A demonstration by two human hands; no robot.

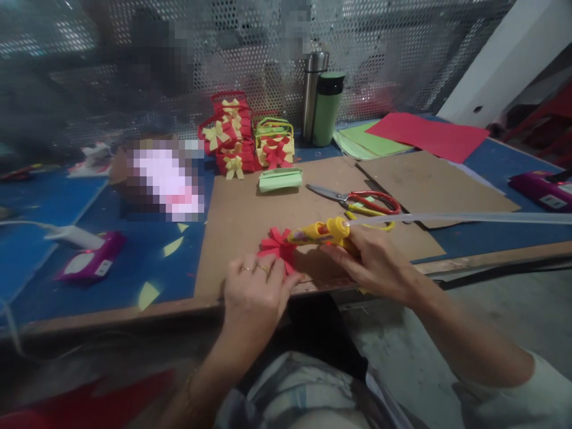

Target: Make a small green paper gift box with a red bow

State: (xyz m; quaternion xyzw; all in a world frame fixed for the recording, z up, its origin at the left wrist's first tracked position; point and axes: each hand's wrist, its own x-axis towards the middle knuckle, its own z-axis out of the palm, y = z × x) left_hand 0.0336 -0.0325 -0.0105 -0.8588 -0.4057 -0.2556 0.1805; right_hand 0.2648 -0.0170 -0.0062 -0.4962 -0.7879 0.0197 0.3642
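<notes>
My right hand (373, 256) is wrapped round a yellow hot glue gun (322, 231), with a long clear glue stick (460, 218) running out of its back end to the right. The gun's tip meets a red paper flower (273, 239) with strip-like petals, on the cardboard near the front edge. My left hand (257, 283), wearing rings, holds the flower's near side; its fingertips are partly hidden. Beyond the gun lie red-handled scissors (373, 201), with a yellow-handled pair (370, 221) beside them. A folded light green paper piece (280, 180) rests farther back.
Small red paper baskets (235, 158) and yellow-green ones (274, 149) with bows stand at the back, near a green tumbler (328, 110) and a steel flask (309, 101). Red sheets (429, 134) lie back right. A purple device (92, 256) with a cable sits left, near yellow scraps (147, 295).
</notes>
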